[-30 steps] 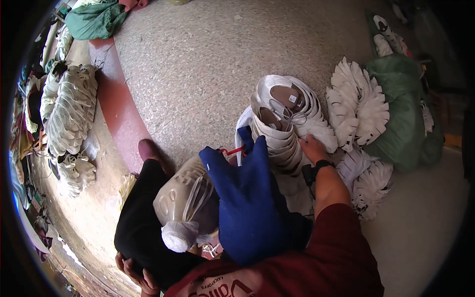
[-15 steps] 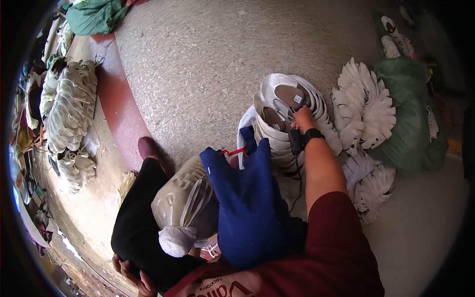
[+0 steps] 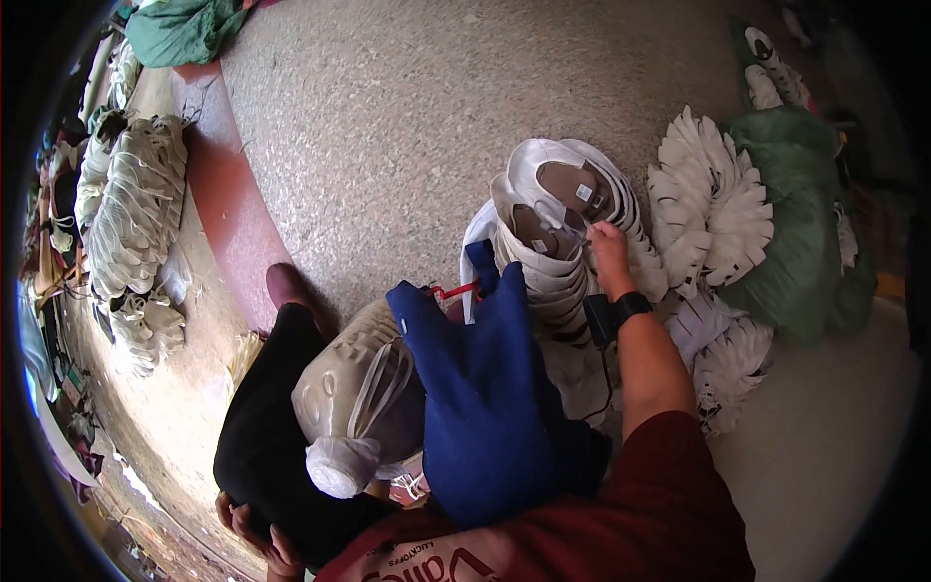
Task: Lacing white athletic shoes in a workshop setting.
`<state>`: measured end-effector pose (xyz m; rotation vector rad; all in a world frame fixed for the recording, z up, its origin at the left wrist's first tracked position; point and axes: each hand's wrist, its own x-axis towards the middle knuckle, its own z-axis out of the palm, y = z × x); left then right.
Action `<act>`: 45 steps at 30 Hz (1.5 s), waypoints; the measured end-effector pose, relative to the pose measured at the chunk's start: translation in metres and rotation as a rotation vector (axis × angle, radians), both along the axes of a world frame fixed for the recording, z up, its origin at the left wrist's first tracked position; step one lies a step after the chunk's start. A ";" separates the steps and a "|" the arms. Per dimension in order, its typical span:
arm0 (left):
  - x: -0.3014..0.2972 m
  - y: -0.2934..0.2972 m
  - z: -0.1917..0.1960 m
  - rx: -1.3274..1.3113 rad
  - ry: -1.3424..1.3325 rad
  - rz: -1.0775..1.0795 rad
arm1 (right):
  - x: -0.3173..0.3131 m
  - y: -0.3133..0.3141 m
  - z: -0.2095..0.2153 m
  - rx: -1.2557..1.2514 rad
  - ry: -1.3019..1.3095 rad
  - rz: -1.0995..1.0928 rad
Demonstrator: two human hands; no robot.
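Observation:
A stack of nested white shoe uppers (image 3: 558,153) with brown insides stands on the floor ahead of me. Over its near right side, my right hand (image 3: 609,254) is closed, its fingertips pinching a thin pale strip (image 3: 553,211) that crosses between the two brown openings. What the strip is made of is hard to make out. A dark box on a strap sits at my right wrist. My left hand (image 3: 260,538) rests with fingers apart on my black-trousered leg (image 3: 281,427) at the lower left. A dark blue cloth (image 3: 495,398) lies across my lap.
A knotted clear bag of pale uppers (image 3: 335,398) sits between my legs. Right of the stack lie fanned white pieces (image 3: 713,199) and a green sack (image 3: 795,223). Bundled pale uppers (image 3: 136,213) lie far left. Another green sack (image 3: 184,29) is at the top left.
My right hand has drawn back a little toward me and to the right from the brown openings. My left hand stays on my leg.

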<state>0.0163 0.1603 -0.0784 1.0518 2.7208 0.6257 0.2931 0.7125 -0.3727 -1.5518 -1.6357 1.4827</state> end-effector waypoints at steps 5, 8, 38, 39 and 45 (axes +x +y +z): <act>0.002 0.000 0.000 0.006 -0.008 -0.024 | 0.015 0.010 0.015 -0.091 0.139 -0.262; 0.002 -0.001 0.001 -0.012 -0.002 -0.040 | 0.023 0.013 0.007 -0.097 0.102 -0.299; 0.006 0.009 0.006 0.018 -0.018 0.006 | 0.006 -0.027 0.095 -0.273 0.120 -0.273; 0.007 0.009 0.006 0.024 -0.018 0.007 | 0.020 -0.032 0.101 -0.335 0.184 -0.276; 0.009 0.008 0.004 0.076 -0.025 -0.011 | 0.073 -0.041 0.101 -0.359 -0.310 -0.049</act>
